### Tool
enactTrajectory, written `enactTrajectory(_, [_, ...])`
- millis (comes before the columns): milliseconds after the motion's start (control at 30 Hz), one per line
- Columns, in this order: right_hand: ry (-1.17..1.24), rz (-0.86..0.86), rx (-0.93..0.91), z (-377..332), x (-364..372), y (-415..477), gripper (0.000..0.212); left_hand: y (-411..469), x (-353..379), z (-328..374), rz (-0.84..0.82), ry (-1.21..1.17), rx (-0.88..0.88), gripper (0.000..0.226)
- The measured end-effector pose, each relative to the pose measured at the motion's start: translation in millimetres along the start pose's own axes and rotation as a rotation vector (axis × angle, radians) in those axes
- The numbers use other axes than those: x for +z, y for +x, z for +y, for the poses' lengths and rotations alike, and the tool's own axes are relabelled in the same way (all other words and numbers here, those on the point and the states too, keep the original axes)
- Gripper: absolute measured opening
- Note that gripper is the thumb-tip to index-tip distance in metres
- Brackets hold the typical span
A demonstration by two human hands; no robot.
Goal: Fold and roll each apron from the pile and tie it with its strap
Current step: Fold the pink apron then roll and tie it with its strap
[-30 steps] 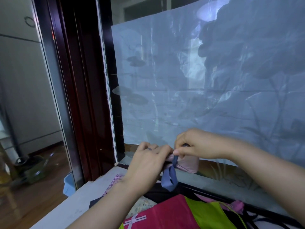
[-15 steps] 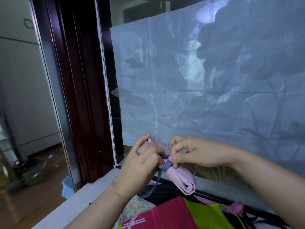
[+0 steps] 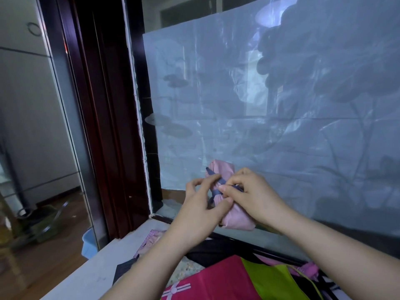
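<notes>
A rolled pink apron (image 3: pixel 223 172) is held up in the air above the table, tilted with one end up and the other down to the right. A blue-grey strap (image 3: pixel 218 187) is wound round its middle. My left hand (image 3: pixel 201 211) grips the roll from the near side, thumb up and fingers curled by the strap. My right hand (image 3: pixel 249 195) pinches the strap between thumb and forefinger at the roll's middle. Below lies the pile of aprons: a magenta one (image 3: pixel 218 280), a lime green one (image 3: pixel 275 280) and dark ones.
A white table (image 3: pixel 86 276) carries the pile; its left edge drops to a wooden floor. A glass pane covered with pale film (image 3: pixel 259 109) stands right behind the hands. A dark red door frame (image 3: pixel 104 118) is at left, a blue tub (image 3: pixel 87 243) on the floor.
The pink roll has swung up from pointing down-right to standing more upright between the hands. The loose strap tail that hung below is now drawn tight round the roll.
</notes>
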State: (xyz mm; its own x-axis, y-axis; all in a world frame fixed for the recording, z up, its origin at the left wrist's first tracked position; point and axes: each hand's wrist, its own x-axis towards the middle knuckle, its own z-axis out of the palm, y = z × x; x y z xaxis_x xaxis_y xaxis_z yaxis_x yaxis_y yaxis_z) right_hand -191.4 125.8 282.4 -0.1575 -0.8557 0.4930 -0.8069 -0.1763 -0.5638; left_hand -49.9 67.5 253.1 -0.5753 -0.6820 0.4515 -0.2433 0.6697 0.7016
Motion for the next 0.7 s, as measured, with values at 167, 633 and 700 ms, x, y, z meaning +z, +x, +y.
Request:
enactTrajectory(167, [-0.047,-0.109,-0.059,-2.1,0.0,-6.4,0.017,-0.7,4.0,2.2,0.039,0.000,0.053,0.045])
enactTrajectory(633, [0.047,-0.103,-0.055,6.1,-14.7,-0.4,0.024,15.7,7.8,-2.9,0.194,-0.035,-0.044,0.030])
enactTrajectory(700, [0.066,-0.093,-0.056,5.0,-15.8,-2.1,0.024,19.2,7.7,-3.2,0.192,-0.049,-0.055,0.028])
